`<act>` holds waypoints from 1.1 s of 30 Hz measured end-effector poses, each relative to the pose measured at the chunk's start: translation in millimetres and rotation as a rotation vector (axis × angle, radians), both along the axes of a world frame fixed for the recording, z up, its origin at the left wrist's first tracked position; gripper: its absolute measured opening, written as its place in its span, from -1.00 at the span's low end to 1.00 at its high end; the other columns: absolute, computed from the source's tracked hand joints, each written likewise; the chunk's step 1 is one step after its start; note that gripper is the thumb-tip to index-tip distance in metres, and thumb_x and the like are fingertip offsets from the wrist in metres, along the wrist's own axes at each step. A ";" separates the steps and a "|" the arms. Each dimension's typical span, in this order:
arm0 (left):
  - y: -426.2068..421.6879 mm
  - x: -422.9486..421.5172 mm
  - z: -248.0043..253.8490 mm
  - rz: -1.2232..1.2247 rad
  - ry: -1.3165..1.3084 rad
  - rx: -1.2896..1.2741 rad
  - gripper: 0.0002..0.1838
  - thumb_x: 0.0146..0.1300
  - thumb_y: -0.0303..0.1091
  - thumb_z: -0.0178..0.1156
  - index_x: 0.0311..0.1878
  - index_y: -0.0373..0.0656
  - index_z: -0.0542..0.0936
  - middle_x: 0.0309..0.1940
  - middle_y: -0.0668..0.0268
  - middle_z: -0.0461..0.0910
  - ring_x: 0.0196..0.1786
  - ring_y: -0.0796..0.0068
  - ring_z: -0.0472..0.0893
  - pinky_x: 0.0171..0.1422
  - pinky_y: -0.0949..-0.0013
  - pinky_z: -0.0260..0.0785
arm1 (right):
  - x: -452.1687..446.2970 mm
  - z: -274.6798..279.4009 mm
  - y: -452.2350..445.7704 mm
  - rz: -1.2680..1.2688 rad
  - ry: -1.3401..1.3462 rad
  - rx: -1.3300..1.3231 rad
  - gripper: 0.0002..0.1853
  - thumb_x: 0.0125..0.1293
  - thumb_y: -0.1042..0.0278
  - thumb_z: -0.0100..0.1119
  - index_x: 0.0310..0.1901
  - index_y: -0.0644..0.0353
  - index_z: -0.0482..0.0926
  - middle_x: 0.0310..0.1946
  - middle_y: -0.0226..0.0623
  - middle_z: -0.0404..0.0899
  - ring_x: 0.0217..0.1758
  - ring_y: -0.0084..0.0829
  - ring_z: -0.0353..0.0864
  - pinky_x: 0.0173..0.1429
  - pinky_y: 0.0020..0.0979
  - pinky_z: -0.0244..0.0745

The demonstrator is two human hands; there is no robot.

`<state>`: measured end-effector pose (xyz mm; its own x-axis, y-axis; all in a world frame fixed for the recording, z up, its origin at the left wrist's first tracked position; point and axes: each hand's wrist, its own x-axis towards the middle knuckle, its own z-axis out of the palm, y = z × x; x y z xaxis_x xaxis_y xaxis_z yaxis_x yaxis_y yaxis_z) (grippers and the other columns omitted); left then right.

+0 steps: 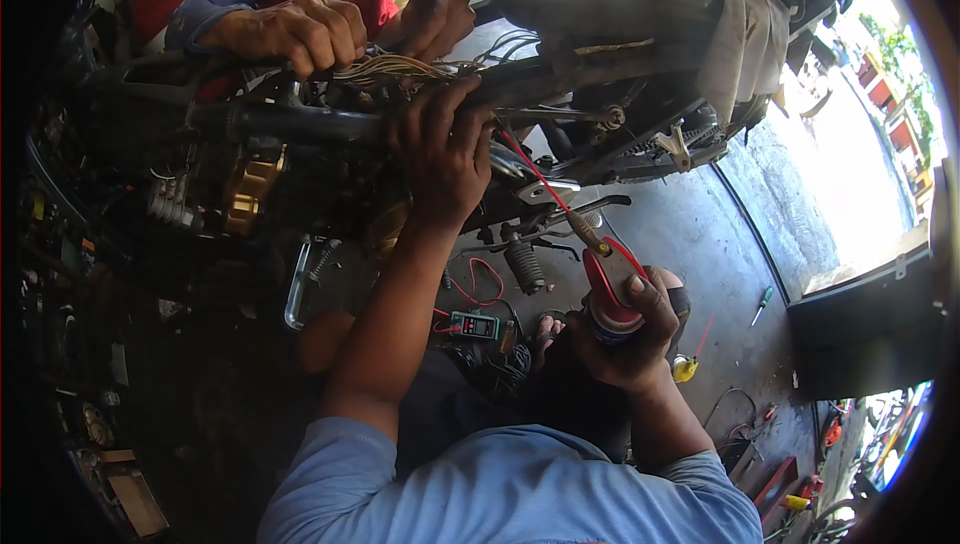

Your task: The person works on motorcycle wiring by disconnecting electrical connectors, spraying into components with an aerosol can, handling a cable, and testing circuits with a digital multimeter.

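Resting the left hand with parted fingers on the bike and wrapping the right hand around the can beside it, ideally keeping the red straw steady.

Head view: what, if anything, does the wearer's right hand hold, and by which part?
The right hand holds a red-topped object, apparently a can, gripped around its side with the thumb against it; the finger placement is partly hidden.
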<state>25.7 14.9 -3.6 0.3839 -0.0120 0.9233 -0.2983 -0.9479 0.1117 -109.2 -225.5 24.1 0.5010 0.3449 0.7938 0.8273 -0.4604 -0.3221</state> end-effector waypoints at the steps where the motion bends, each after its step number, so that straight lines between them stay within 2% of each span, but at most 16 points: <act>1: 0.2 0.0 -0.2 0.002 0.002 0.002 -0.83 0.20 -0.25 0.34 -0.13 0.08 0.66 0.24 0.55 0.57 0.28 0.27 0.46 0.41 0.03 0.09 | 0.0 -0.4 -0.1 0.006 0.005 0.001 -0.12 0.04 0.54 0.49 0.37 0.06 0.18 -0.12 0.10 0.62 -0.24 -0.06 0.70 -0.27 -0.24 0.61; 14: -0.5 -2.4 2.6 -0.023 0.016 -0.012 -0.82 0.19 -0.29 0.35 -0.13 0.06 0.66 0.23 0.53 0.57 0.27 0.27 0.46 0.40 0.03 0.11 | -1.0 -0.9 0.7 -0.007 -0.004 0.002 -0.09 0.03 0.54 0.51 0.39 0.04 0.18 -0.12 0.07 0.62 -0.25 -0.08 0.69 -0.25 -0.24 0.59; 20: 0.7 -1.5 1.6 -0.025 0.012 -0.008 -0.82 0.18 -0.29 0.36 -0.14 0.06 0.66 0.24 0.52 0.56 0.28 0.26 0.46 0.40 0.03 0.11 | -13.9 -18.0 -17.5 -0.009 0.082 0.068 -0.02 0.03 0.55 0.50 0.46 0.07 0.12 -0.19 -0.01 0.57 -0.27 -0.15 0.65 -0.23 -0.23 0.55; 21: 0.8 -1.2 1.2 -0.023 0.012 -0.007 -0.81 0.17 -0.30 0.37 -0.13 0.05 0.66 0.24 0.52 0.57 0.28 0.26 0.46 0.41 0.03 0.11 | -21.0 -18.1 -26.0 -0.091 0.126 0.029 0.03 0.09 0.49 0.48 0.50 0.10 -0.03 -0.15 -0.07 0.57 -0.23 -0.22 0.65 -0.11 -0.21 0.54; 23: 0.3 -2.1 1.6 -0.022 0.012 -0.008 -0.80 0.16 -0.30 0.37 -0.13 0.05 0.66 0.24 0.53 0.57 0.28 0.26 0.46 0.41 0.04 0.11 | -23.6 -15.8 -30.6 -0.172 0.168 -0.013 0.10 0.15 0.42 0.46 0.54 0.14 -0.19 -0.10 -0.13 0.56 -0.20 -0.29 0.64 0.01 -0.20 0.53; 24: -0.1 -3.3 2.3 -0.027 0.024 -0.008 -0.79 0.15 -0.31 0.38 -0.12 0.04 0.66 0.24 0.51 0.56 0.29 0.25 0.46 0.41 0.04 0.12 | -22.4 -14.0 -30.6 -0.010 0.272 0.170 0.12 0.16 0.37 0.47 0.55 0.18 -0.21 -0.01 -0.04 0.51 -0.15 -0.27 0.64 0.03 -0.21 0.55; 27: 1.1 -8.2 5.4 -0.058 0.040 -0.003 -0.76 0.14 -0.33 0.40 -0.11 0.02 0.66 0.25 0.46 0.55 0.30 0.23 0.45 0.42 0.04 0.14 | -29.4 -21.9 -46.7 -0.139 0.326 0.255 0.13 0.15 0.21 0.54 0.55 0.28 -0.11 0.24 0.07 0.34 0.11 -0.20 0.59 0.17 -0.19 0.54; 28: 2.7 -9.8 6.6 -0.080 0.049 0.001 -0.75 0.14 -0.35 0.40 -0.09 0.00 0.66 0.26 0.41 0.55 0.30 0.21 0.45 0.43 0.04 0.15 | -30.0 -22.2 -49.1 -0.214 0.295 0.181 0.11 0.14 0.19 0.55 0.54 0.29 -0.05 0.29 0.05 0.29 0.19 -0.19 0.53 0.22 -0.19 0.50; 30: 6.0 -12.0 6.3 -0.101 0.029 0.002 -0.74 0.15 -0.35 0.41 -0.08 -0.01 0.66 0.25 0.37 0.55 0.31 0.18 0.44 0.44 0.03 0.17 | -33.0 -26.3 -54.1 -0.281 0.264 0.110 0.10 0.12 0.17 0.56 0.54 0.30 0.00 0.34 0.03 0.23 0.27 -0.19 0.47 0.27 -0.19 0.47; 33: 10.0 -15.1 0.3 -0.125 0.005 -0.015 -0.75 0.20 -0.31 0.38 -0.04 0.01 0.68 0.25 0.35 0.53 0.31 0.14 0.44 0.45 -0.02 0.17 | -36.7 -32.8 -60.1 -0.155 0.388 0.174 0.10 0.09 0.17 0.56 0.53 0.31 0.02 0.33 -0.01 0.27 0.32 -0.18 0.43 0.36 -0.19 0.40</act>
<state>10.7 25.0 -3.3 0.3849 -0.0465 0.9218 -0.4130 -0.9018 0.1270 -145.9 -285.6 -8.7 0.8080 0.1204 0.5767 0.5558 -0.4805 -0.6784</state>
